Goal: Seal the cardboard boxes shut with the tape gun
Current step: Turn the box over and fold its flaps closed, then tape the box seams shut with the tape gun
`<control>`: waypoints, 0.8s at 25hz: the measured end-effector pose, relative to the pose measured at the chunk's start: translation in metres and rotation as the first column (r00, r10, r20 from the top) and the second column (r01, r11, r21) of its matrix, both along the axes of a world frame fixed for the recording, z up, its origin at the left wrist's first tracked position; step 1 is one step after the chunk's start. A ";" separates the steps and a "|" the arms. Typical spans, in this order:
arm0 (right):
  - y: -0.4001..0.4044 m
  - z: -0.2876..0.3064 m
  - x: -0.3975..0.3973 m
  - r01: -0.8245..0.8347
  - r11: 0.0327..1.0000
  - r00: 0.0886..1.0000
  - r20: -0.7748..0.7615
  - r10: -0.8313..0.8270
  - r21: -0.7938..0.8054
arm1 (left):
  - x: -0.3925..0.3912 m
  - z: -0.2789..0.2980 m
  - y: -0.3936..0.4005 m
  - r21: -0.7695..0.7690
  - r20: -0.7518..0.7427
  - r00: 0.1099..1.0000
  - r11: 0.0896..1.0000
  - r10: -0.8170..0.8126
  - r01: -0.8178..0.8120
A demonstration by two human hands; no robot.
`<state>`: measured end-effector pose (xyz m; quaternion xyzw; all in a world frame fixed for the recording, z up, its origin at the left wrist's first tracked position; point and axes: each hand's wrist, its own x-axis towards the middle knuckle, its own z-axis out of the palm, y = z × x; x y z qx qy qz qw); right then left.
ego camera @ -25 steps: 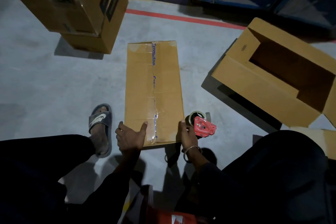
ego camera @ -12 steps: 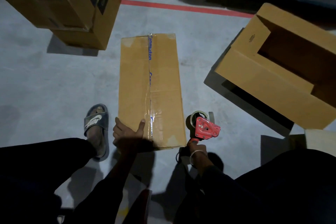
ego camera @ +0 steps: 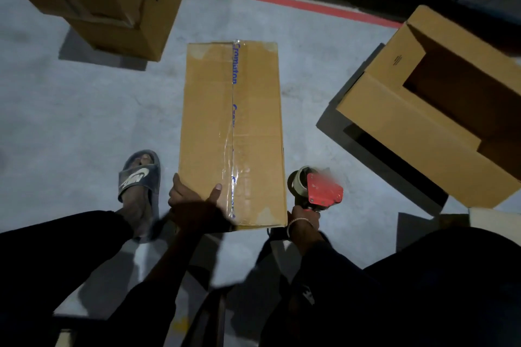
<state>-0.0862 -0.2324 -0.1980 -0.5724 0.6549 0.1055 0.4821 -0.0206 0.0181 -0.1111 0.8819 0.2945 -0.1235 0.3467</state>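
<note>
Holding the near left corner of the long, flat brown cardboard box point(ego camera: 231, 135) with my left hand point(ego camera: 194, 203), I have my thumb laid up on its top face and my fingers curled around its left edge. The box lies on the grey concrete floor point(ego camera: 70, 121) straight ahead of me, with a strip of clear tape bearing blue lettering point(ego camera: 234, 87) running along its centre seam from far end to near end. My right hand point(ego camera: 304, 220) grips the handle of the red tape gun point(ego camera: 318, 189), fingers wrapped tight around it; the gun sits just beside the box's near right corner, its roll facing left. To the right, well apart, an open brown cardboard box point(ego camera: 423, 121) lies with its flaps spread. At far left stand two stacked brown cartons point(ego camera: 112, 3). My left foot in a grey slide sandal point(ego camera: 139, 177) rests just left of the box. A red painted line point(ego camera: 282, 3) crosses the floor beyond.
</note>
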 end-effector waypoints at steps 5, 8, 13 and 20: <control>-0.015 0.090 -0.007 0.082 0.983 0.959 0.254 -0.123 0.167 | -0.011 0.043 0.006 -0.069 -0.133 0.982 0.990 -0.133 0.124; -0.012 0.170 -0.018 0.033 0.997 0.941 0.333 -0.057 0.076 | -0.021 0.081 -0.002 0.005 -0.129 0.972 0.980 -0.199 0.201; -0.016 0.256 0.005 -0.140 0.979 0.931 0.356 0.080 0.147 | 0.016 0.165 -0.022 -0.076 -0.077 0.871 0.874 -0.484 0.479; 0.006 0.355 0.046 -0.441 0.808 0.743 0.664 0.084 0.391 | 0.061 0.195 0.025 0.036 -0.063 0.847 0.847 -0.528 0.530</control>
